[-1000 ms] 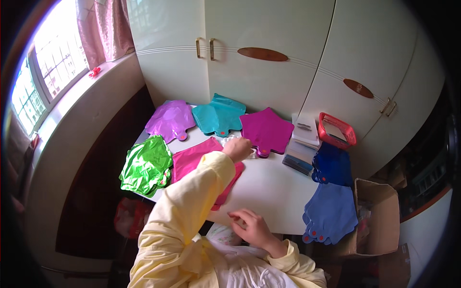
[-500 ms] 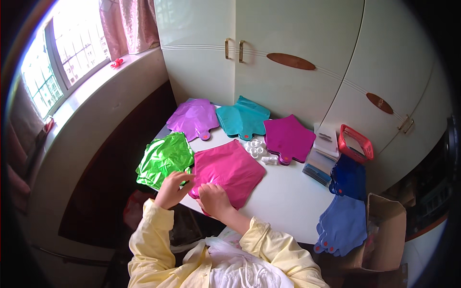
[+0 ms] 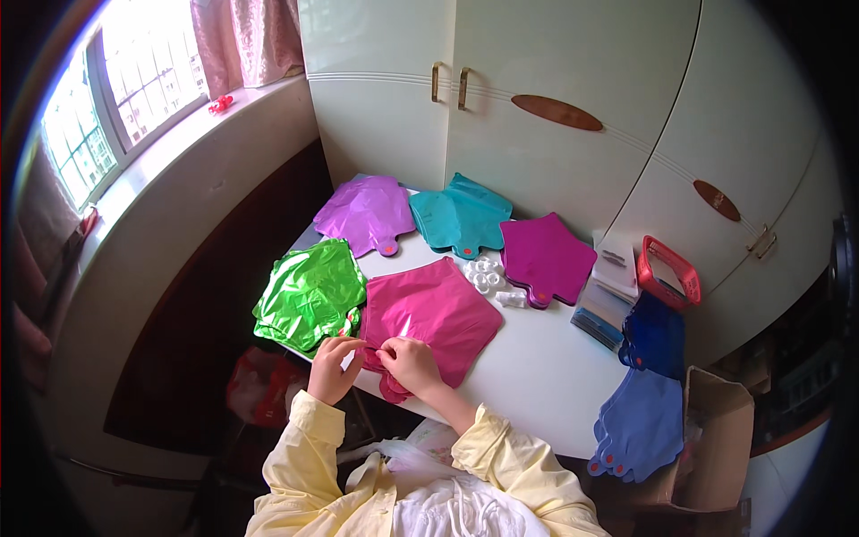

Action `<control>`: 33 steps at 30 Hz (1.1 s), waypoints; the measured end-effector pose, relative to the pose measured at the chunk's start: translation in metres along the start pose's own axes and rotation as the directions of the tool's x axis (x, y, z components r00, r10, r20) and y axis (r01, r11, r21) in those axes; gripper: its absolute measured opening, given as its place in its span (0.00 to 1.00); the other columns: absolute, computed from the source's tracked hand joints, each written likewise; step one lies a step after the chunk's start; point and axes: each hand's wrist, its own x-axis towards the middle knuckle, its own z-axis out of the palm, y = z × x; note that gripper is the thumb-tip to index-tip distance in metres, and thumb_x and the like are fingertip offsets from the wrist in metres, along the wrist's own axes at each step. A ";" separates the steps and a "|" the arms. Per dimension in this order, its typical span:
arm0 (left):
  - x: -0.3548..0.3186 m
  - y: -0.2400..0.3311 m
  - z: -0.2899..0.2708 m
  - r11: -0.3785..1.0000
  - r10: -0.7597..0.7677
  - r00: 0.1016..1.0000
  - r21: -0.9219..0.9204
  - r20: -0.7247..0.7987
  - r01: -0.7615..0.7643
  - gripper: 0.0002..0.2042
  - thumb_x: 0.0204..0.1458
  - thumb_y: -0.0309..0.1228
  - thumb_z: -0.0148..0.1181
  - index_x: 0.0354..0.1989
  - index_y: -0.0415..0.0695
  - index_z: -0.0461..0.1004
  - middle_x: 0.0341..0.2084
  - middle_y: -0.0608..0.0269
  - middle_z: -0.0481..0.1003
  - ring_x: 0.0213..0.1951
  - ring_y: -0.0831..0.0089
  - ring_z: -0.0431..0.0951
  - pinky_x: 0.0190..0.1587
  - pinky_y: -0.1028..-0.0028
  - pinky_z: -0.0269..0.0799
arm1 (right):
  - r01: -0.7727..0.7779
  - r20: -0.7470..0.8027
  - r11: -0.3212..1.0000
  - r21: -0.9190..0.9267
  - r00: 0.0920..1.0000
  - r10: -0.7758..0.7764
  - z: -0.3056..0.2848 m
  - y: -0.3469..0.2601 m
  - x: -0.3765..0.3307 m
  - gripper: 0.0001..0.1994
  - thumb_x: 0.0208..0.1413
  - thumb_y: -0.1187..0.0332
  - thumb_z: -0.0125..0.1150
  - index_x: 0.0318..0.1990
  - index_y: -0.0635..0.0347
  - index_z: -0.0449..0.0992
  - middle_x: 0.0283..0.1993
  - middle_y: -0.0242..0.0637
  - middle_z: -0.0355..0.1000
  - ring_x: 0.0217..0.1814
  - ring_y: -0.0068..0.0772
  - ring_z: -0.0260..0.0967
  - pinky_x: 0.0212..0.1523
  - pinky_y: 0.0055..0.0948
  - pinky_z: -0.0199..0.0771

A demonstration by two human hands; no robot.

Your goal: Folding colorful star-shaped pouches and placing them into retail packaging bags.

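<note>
Both hands, left hand (image 3: 333,369) and right hand (image 3: 410,362), have fingers pinched on the neck of the pink foil balloon (image 3: 431,313) at the counter's (image 3: 537,376) near edge. Flat, light, slippery foil probably creases easily, so that stiffer neck looks the best hold.

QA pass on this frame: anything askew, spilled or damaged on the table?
Mostly tidy. The light blue foil balloons overhang the table's right edge above the cardboard box; the green foil balloon is crumpled, unlike the flat ones.
</note>
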 end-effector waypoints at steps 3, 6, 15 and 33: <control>0.002 -0.005 0.007 0.997 -0.058 0.994 -0.041 0.089 0.062 0.07 0.47 0.26 0.59 0.35 0.43 0.77 0.32 0.58 0.77 0.39 0.59 0.75 0.41 0.65 0.70 | -0.048 0.035 0.995 0.086 0.998 0.045 -0.005 -0.001 0.000 0.08 0.49 0.64 0.62 0.28 0.60 0.77 0.28 0.43 0.74 0.35 0.46 0.74 0.36 0.39 0.73; 0.000 -0.012 0.016 0.999 -0.045 0.988 0.018 0.150 0.042 0.05 0.48 0.26 0.57 0.33 0.43 0.77 0.29 0.59 0.77 0.37 0.60 0.75 0.39 0.65 0.69 | -0.036 0.027 0.997 0.066 0.999 0.034 -0.016 0.003 0.004 0.09 0.49 0.64 0.62 0.34 0.59 0.77 0.32 0.43 0.74 0.37 0.46 0.73 0.37 0.39 0.73; -0.003 -0.016 0.021 1.000 -0.020 0.991 -0.011 0.131 0.022 0.06 0.46 0.23 0.54 0.33 0.42 0.74 0.28 0.61 0.76 0.36 0.63 0.75 0.41 0.66 0.68 | -0.123 -0.166 0.476 -0.871 0.985 -0.049 -0.137 0.105 0.040 0.09 0.53 0.68 0.49 0.36 0.55 0.77 0.40 0.30 0.73 0.52 0.31 0.62 0.50 0.45 0.56; -0.007 -0.023 0.030 0.987 -0.150 0.982 -0.040 0.114 0.155 0.13 0.41 0.23 0.61 0.36 0.42 0.66 0.31 0.59 0.75 0.35 0.61 0.75 0.40 0.66 0.68 | 0.114 -0.317 0.780 -0.615 0.870 -0.377 -0.123 0.062 0.039 0.06 0.41 0.66 0.65 0.30 0.50 0.79 0.36 0.29 0.74 0.46 0.34 0.66 0.44 0.38 0.62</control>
